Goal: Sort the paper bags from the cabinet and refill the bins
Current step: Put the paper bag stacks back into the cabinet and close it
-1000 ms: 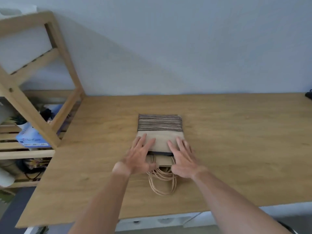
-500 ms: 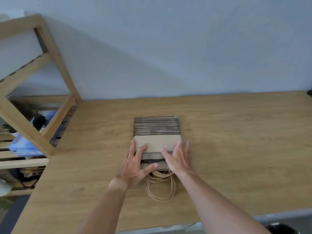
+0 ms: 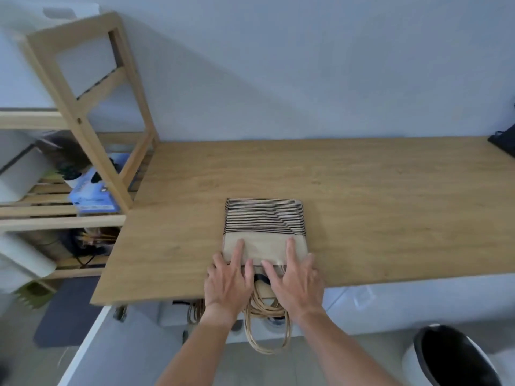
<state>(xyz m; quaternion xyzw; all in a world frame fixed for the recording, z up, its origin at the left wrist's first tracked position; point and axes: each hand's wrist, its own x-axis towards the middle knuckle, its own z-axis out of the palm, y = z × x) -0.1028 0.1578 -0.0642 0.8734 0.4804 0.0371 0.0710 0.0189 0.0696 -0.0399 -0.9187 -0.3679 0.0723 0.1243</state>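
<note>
Paper bags (image 3: pixel 263 232), a flat stack of them with a black-striped one on top, lie on the wooden tabletop (image 3: pixel 362 196) close to its near edge, at about 6 o'clock on the surface. Their twisted paper handles (image 3: pixel 266 321) spill over that edge and hang loose below it.

Both hands lie flat on the near end of the stack. The left hand (image 3: pixel 227 282) sits at the stack's 7 o'clock corner, its fingers straight and spread, its longest fingertip reaching onto the plain tan band below the stripes. The right hand (image 3: pixel 296 280) mirrors it at the 5 o'clock corner, fingers likewise extended and pressing down. Neither hand curls round anything; they press and hold nothing. Both forearms reach in from the bottom of the view, converging toward the stack, wrists low and just past the table edge.

The step in hand looks like squaring or flattening the stack on the table as part of the sorting. The next move would likely call for a grip on the stack or on single bags, perhaps sliding fingers under the near edge where it meets the table lip, while keeping the dangling handles from snagging.

Further out, a wooden shelf unit (image 3: pixel 92 112) stands at 9 to 10 o'clock with a blue box (image 3: pixel 92 195) on one slatted shelf, and a black-lined waste bin (image 3: pixel 451 355) stands on the floor at 4 o'clock.
</note>
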